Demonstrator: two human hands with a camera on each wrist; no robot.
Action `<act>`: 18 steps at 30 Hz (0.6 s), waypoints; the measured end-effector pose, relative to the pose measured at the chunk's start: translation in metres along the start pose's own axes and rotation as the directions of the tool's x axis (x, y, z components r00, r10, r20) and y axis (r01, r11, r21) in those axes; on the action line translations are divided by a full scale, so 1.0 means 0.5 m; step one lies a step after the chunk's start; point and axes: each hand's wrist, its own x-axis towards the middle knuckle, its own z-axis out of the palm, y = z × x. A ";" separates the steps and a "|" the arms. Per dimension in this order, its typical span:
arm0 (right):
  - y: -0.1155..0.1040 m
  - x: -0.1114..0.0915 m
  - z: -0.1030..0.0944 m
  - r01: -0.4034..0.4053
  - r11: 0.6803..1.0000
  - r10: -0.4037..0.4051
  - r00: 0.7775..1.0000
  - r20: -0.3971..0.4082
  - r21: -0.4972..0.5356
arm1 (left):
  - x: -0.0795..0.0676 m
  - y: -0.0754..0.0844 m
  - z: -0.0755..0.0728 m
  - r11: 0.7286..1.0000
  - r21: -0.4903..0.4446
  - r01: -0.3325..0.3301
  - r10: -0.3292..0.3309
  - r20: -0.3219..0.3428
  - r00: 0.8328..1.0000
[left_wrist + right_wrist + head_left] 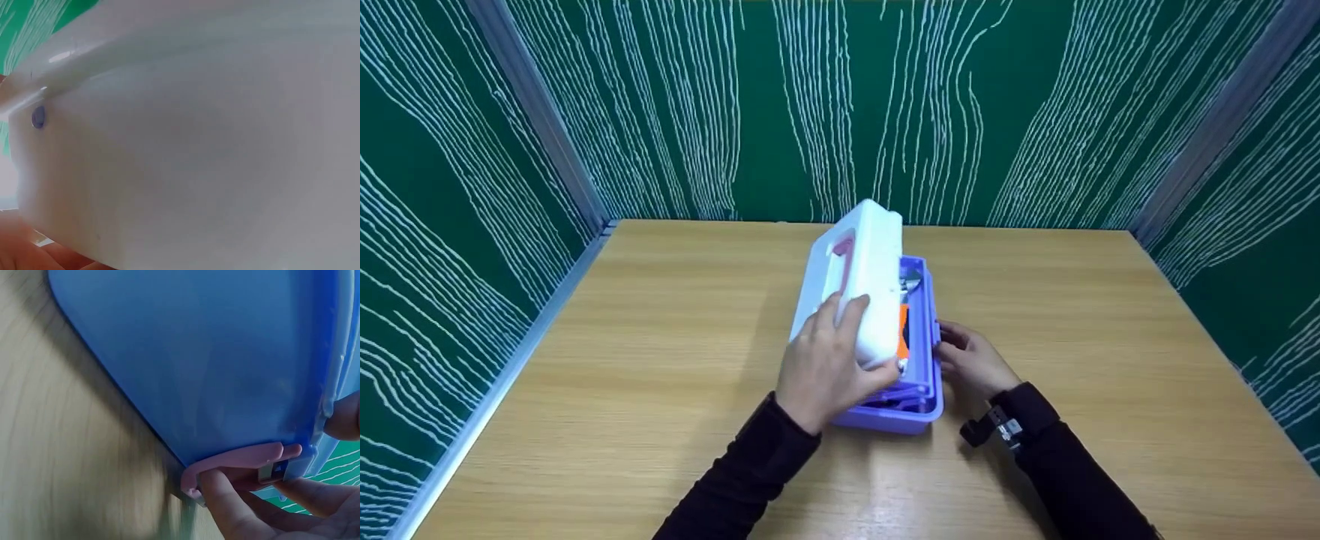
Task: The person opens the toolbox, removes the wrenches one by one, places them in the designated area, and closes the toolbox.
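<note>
The hands are positioned apart, one at each side of a purple toolbox, which is located between them on a wood-grain table. The near end of the raised, tilted white lid is gripped by the left hand, with the thumb at the lower edge and the fingers across the top. A pink carry handle is seated in the lid, just beyond the left fingers. The toolbox's side is held by the right hand; a finger is hooked into a pink latch and the thumb is placed at the rim. Between the hands, an orange item and a metallic item, both partly covered by the lid, are contained in the purple tray.
</note>
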 end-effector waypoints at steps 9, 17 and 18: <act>-0.002 0.000 0.003 -0.014 1.000 0.014 1.000 -0.022 -0.003 | 0.001 -0.055 -0.037 0.938 -0.242 0.247 -0.231 0.093 0.968; -0.002 0.001 0.012 -0.029 0.999 0.031 0.998 -0.059 0.028 | -0.008 -0.091 -0.048 0.875 -0.311 0.371 -0.352 0.118 0.929; -0.002 0.000 0.012 -0.032 0.999 0.034 0.997 -0.063 0.033 | -0.010 -0.097 -0.049 0.865 -0.324 0.384 -0.365 0.120 0.923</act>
